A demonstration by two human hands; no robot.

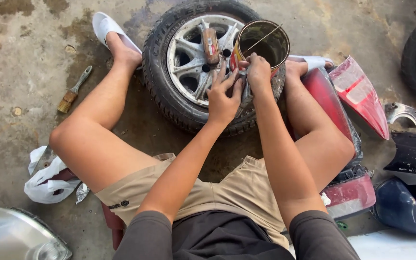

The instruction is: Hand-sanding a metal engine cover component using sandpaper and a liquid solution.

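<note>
Both hands meet at the can [264, 44], which sits tilted on the wheel [196, 65] between the person's legs. Right hand [258, 72] is closed on the can's near rim and on a dark, narrow tool held against it; what the tool is, cannot tell. Left hand [223, 98] rests on the wheel's spokes just beside the can, fingers spread and loosely curled, fingertips touching the tool's lower part; a firm grip cannot be confirmed.

Head view, looking down. Can is open-topped, dark inside, with a thin stick [265, 37] leaning across its mouth. A small brown bottle [211, 45] lies on the wheel hub, near the can. Wheel lies flat on stained concrete, tyre on.

Around: a paintbrush [73, 90] on the floor to the left, well apart. White crumpled rag [46, 179] by the left thigh. Red panels [357, 94] on the right, beside the right leg. Person wears white slippers and tan shorts.
</note>
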